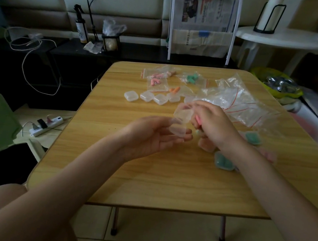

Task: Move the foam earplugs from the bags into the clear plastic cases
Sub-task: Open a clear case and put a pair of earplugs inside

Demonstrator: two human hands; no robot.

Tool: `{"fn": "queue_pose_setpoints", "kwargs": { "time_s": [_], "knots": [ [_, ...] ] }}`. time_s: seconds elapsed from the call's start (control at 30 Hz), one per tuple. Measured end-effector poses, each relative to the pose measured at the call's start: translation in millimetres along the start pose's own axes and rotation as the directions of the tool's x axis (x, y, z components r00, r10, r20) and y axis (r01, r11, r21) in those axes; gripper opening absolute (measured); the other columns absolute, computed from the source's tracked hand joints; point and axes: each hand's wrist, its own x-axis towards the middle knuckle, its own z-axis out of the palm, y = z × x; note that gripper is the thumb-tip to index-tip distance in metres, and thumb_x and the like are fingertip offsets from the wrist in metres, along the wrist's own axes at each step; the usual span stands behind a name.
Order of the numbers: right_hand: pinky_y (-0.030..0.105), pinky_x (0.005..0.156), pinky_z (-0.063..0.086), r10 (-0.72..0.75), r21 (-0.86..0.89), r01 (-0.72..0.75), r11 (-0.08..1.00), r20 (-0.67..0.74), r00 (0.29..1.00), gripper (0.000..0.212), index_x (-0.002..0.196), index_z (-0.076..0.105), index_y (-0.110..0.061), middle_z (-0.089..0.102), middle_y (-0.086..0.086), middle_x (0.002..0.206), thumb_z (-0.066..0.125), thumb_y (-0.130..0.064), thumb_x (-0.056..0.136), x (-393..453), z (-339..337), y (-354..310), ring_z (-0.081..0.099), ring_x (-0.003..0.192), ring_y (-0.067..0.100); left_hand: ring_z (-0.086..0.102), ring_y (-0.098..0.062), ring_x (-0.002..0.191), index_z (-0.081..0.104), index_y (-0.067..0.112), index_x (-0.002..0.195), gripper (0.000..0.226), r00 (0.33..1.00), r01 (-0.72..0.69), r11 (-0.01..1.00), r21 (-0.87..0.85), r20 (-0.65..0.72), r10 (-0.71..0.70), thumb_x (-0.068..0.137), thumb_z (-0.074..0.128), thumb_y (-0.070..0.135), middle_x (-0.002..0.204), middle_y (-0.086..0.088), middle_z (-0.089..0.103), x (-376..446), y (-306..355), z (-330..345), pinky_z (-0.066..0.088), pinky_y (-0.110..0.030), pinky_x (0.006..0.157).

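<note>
— Two hands meet over one open clear case (181, 121) above the wooden table (145, 179). Who holds it?

— The left hand (151, 137), palm up, fingers loosely curled under the case's lower half. The right hand (213, 121) pinches at the raised lid, with a pink earplug (198, 120) tucked in its curled fingers.

— And the rest of the stock?

— Four closed empty cases (149, 97) line up behind the hands. Beyond them lie bags of pink earplugs (157, 81), a bag of green earplugs (192, 79) and a few orange earplugs (174, 90). Empty clear bags (238, 103) are heaped to the right.

— Any filled?

— Cases holding green earplugs (224, 162) sit just beside the right forearm, and one holding pink (207, 145) lies under the wrist.
</note>
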Motion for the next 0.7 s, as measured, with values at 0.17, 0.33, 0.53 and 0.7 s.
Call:
{"fn": "queue_pose_setpoints", "kwargs": {
  "time_s": [0.17,0.33,0.53,0.7],
  "knots": [
    [0.019,0.046,0.031,0.109,0.373,-0.116,0.920,0.040,0.993,0.026,0.105,0.054,-0.012,0.059,0.004,0.076,0.039,0.003,0.092,0,-1,-8,0.042,0.059,0.007,0.070,-0.030,0.088,0.052,-0.003,0.110,0.019,0.991,-0.095,0.989,-0.117,-0.105,0.083,0.098,0.038,0.002,0.106,-0.025,0.065,6,4,-10,0.056,-0.031,0.077],
    [0.018,0.059,0.041,-0.047,0.428,-0.015,0.903,0.133,0.990,0.013,0.106,0.050,-0.005,0.071,0.011,0.095,0.054,-0.003,0.094,-6,4,-8,0.060,0.073,0.004,0.068,-0.030,0.093,0.056,-0.006,0.110,0.022,0.990,-0.120,0.991,-0.067,-0.079,0.115,0.097,0.040,0.001,0.106,-0.023,0.065,5,2,-7,0.055,-0.032,0.084],
    [0.029,0.085,0.055,-0.105,0.306,0.078,0.949,0.073,0.992,0.007,0.093,0.060,-0.007,0.070,0.020,0.097,0.064,-0.003,0.087,-8,13,-9,0.069,0.093,0.026,0.057,-0.031,0.117,0.049,-0.011,0.125,0.032,0.986,-0.155,0.988,0.020,-0.057,0.156,0.096,0.041,0.000,0.125,-0.025,0.057,6,3,-9,0.049,-0.032,0.094],
    [0.029,0.076,0.057,-0.094,0.111,0.092,0.990,0.009,0.996,0.007,0.090,0.068,-0.007,0.074,0.008,0.087,0.071,-0.007,0.083,-8,16,-7,0.071,0.080,0.016,0.063,-0.021,0.099,0.059,-0.006,0.107,0.021,0.985,-0.164,0.984,0.062,-0.038,0.167,0.093,0.045,0.001,0.103,-0.016,0.064,5,0,-7,0.049,-0.032,0.094]
  ]
}}
